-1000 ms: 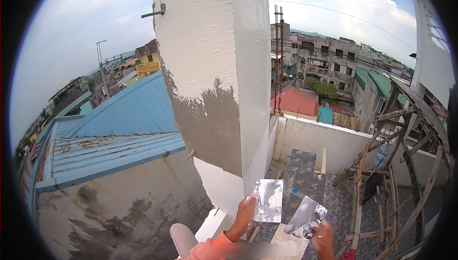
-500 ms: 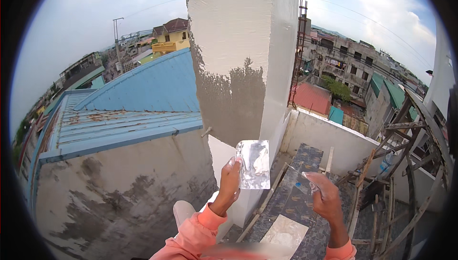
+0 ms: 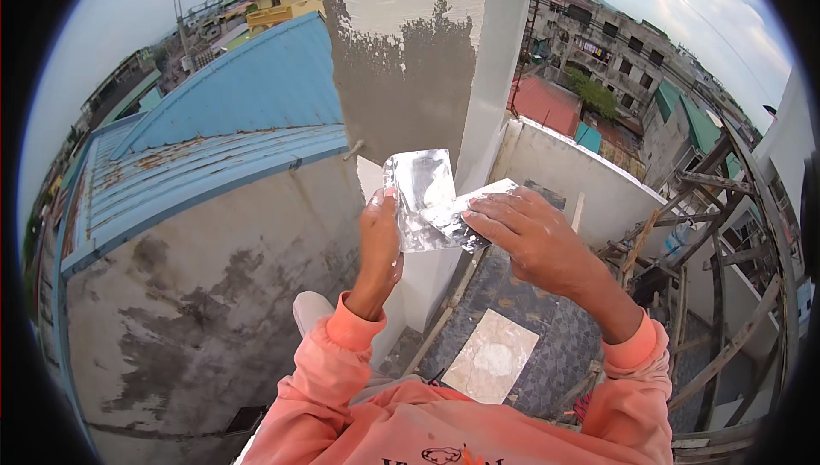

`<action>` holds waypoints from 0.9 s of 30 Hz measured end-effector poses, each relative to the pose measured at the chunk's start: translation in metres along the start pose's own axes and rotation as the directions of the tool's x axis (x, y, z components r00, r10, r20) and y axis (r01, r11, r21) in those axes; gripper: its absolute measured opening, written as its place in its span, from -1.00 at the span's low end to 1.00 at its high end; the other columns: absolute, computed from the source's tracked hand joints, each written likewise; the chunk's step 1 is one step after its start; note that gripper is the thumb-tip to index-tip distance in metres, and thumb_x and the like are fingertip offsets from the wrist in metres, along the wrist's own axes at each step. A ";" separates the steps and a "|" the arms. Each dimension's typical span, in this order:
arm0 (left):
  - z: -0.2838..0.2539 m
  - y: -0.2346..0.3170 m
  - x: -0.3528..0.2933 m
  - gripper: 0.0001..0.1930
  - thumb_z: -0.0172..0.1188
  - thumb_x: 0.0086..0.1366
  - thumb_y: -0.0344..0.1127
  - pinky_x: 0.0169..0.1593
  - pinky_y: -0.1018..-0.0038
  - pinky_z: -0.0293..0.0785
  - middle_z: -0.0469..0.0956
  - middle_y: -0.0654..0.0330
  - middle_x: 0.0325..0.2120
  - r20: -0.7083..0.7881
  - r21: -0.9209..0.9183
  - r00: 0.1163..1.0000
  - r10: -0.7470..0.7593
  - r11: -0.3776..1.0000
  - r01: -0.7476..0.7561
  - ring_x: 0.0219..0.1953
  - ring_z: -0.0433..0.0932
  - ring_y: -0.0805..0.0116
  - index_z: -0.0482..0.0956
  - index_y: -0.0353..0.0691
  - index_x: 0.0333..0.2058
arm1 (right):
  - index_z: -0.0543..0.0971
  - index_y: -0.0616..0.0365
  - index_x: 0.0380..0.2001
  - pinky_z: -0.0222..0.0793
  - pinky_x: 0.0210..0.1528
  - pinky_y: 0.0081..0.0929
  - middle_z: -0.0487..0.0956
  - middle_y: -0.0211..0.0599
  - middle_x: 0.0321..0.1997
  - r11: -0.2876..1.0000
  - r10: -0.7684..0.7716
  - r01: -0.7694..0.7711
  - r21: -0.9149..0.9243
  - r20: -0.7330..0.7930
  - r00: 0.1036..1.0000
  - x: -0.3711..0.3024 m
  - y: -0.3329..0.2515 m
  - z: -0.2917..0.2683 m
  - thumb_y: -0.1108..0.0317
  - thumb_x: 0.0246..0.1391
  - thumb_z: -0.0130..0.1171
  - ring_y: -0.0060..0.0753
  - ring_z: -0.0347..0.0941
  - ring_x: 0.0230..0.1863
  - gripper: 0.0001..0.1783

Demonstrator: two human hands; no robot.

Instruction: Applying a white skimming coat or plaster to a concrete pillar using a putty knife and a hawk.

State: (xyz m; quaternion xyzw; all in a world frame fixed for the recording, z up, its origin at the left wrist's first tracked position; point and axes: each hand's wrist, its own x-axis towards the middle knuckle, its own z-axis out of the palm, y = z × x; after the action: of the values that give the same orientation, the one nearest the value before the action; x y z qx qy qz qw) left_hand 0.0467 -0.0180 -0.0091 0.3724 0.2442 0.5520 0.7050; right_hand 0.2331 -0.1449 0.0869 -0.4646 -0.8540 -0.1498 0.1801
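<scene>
My left hand [image 3: 378, 239] is closed on the left edge of a thin, shiny metal plate [image 3: 421, 176] with white putty on it, held up in front of the column. In my right hand [image 3: 547, 239] is a second flat metal scraper [image 3: 448, 219], smeared with white. The scraper's edge lies across the lower right part of the plate, touching it. Behind both stands a square column [image 3: 401, 81]. Its face is coated white at the top and bare grey below, with a ragged border between; the lower grey part is partly hidden by the plate.
Left of the column, a blue metal roof [image 3: 231, 89] tops a stained concrete wall [image 3: 213, 294]. A pale tile [image 3: 491, 358] with white residue lies on a dark patterned surface [image 3: 547, 328] below. Wooden framing [image 3: 717, 337] stands at right, before a white parapet [image 3: 589, 166].
My right hand has come in from the right and brought its scraper onto the plate. The plate and left hand have risen in view, and the view has tilted downward.
</scene>
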 end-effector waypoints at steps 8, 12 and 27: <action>0.009 -0.019 -0.001 -0.70 -0.15 0.47 -0.29 -0.16 0.47 0.50 0.51 0.14 -0.20 -0.007 -0.031 0.995 -0.098 0.995 0.098 -0.23 0.53 0.42 0.39 -0.41 -0.04 | 0.47 0.11 0.06 0.33 0.13 -0.14 0.53 -0.21 0.05 0.998 0.037 -0.038 -0.059 -0.019 0.999 -0.020 0.006 0.002 0.62 -0.12 0.08 -0.19 0.45 0.10 -0.44; 0.007 -0.036 0.002 -0.74 -0.11 0.46 -0.29 -0.20 0.53 0.43 0.49 0.22 -0.28 -0.046 0.034 0.998 -0.039 0.999 0.041 -0.29 0.46 0.52 0.43 -0.38 -0.13 | 0.46 0.20 0.03 0.42 -0.08 -0.36 0.57 -0.18 -0.10 0.784 0.545 -0.501 0.367 -0.018 0.838 -0.055 -0.005 -0.002 0.53 0.04 0.05 -0.16 0.52 -0.12 -0.59; 0.047 -0.080 -0.022 -0.77 -0.14 0.49 -0.28 -0.34 0.63 0.15 0.21 0.43 -0.51 0.055 0.371 0.953 0.298 0.880 -0.297 -0.43 0.12 0.65 0.34 -0.26 -0.35 | 0.45 0.30 0.03 0.35 -0.15 -0.63 0.53 -0.43 -0.16 -0.338 0.916 0.100 0.936 0.302 0.265 -0.107 -0.047 0.093 0.54 0.18 0.03 -0.68 0.42 -0.22 -0.67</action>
State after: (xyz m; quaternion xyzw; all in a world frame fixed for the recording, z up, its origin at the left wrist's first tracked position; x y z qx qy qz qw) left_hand 0.1241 -0.0599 -0.0459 0.5321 0.2865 0.5974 0.5272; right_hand 0.2312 -0.2092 -0.0481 -0.4268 -0.1810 0.4140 0.7834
